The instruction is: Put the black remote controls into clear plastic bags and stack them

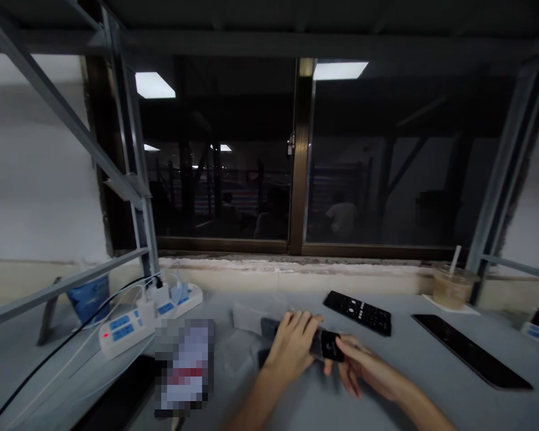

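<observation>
Both of my hands are on one dark, long, flat item with a small white mark on its black right end. My left hand lies over its middle, fingers bent across it and hiding much of it. My right hand grips the right end with the thumb on top and the other fingers below. What kind of item it is I cannot make out. Clear, crumpled plastic lies just left of my left hand. Beyond my hands is a black remote control.
A white power strip with plugs and cables sits at left, near a blurred-out screen and a dark flat device. To the right are a black slab and a drink cup with straw. Metal frame bars cross the left side.
</observation>
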A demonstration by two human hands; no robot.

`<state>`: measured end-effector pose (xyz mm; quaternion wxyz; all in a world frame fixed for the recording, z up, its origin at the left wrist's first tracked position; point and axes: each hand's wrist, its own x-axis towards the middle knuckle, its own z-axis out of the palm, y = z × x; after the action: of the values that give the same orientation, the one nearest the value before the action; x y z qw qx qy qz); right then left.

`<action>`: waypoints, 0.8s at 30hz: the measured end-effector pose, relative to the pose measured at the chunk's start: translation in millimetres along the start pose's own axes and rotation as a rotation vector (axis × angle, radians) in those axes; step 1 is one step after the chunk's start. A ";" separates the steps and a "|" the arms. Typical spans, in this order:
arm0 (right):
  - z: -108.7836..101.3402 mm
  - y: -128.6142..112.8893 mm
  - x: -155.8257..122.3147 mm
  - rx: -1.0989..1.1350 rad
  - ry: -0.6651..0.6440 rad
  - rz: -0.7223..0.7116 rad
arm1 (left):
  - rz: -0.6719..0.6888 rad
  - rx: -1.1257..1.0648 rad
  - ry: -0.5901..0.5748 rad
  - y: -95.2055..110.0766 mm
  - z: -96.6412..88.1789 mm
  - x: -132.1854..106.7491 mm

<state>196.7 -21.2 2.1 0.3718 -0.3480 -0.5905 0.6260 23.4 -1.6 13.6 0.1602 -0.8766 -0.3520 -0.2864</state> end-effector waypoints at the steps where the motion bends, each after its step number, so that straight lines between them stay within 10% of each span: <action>1: 0.6 -1.5 -0.2 -0.009 0.012 -0.021 | -0.018 -0.010 0.008 -2.3 0.5 0.0; 9: -16.7 -9.8 -0.1 0.045 0.338 -0.093 | -0.267 -0.043 0.017 -16.7 -8.6 2.4; 24: -29.0 -14.8 -4.8 0.070 0.348 -0.064 | -0.343 -0.019 -0.141 -11.1 -18.0 0.4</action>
<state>225.2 -11.1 15.1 0.5002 -0.4190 -0.5056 0.5645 8.8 -2.3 28.8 0.0759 -0.8231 -0.5039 -0.2505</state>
